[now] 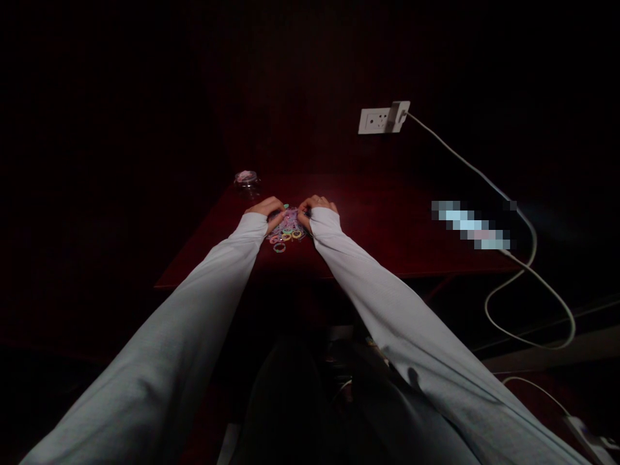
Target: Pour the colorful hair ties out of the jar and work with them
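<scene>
A small heap of colourful hair ties (292, 221), mostly purple and pink with some yellow and green, lies on the dark red table. One separate hair tie (279, 247) rests just in front of the heap. At the heap's left edge, my left hand (267, 207) has its fingers curled inward and closed. My right hand (316, 206) is bent over the right edge, its fingers curled and closed too. What either hand pinches is too small and dark to make out. A clear jar (247, 184) with something pink at its top stands behind my left hand.
The dark red table (382, 242) ends at a front edge below my forearms. A wall socket (380, 121) holds a plugged-in charger, whose white cable (477, 170) loops down on the right. A blurred-out object (469, 225) lies at the table's right side.
</scene>
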Motion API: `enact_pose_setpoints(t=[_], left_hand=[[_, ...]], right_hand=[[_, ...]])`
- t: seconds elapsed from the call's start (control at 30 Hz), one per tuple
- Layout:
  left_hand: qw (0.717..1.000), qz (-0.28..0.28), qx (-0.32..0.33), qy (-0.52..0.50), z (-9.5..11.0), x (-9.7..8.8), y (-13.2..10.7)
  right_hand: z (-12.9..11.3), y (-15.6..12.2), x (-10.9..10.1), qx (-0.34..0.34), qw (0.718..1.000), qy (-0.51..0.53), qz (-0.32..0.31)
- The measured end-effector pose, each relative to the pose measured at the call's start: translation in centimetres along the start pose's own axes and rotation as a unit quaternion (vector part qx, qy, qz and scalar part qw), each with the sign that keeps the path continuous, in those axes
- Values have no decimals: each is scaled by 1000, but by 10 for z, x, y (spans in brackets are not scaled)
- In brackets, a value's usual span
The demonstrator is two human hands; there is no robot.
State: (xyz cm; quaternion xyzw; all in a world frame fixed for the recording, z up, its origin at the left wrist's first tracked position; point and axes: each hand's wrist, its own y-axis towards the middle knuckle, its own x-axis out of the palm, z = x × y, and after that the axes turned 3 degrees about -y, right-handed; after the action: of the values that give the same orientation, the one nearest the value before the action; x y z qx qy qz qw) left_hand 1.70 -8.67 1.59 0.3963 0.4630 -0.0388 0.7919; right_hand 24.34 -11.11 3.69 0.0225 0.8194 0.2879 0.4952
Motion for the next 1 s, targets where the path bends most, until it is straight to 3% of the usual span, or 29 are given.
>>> enact_pose_setpoints(t=[0.7,1.0], left_hand=[[1000,-5,-4,-10,4,-2,0],[999,24,-23,1,20,-6,-3]], right_hand=[[8,3,2,-56,994,89,-16],[17,14,11,-8,992,127,1]])
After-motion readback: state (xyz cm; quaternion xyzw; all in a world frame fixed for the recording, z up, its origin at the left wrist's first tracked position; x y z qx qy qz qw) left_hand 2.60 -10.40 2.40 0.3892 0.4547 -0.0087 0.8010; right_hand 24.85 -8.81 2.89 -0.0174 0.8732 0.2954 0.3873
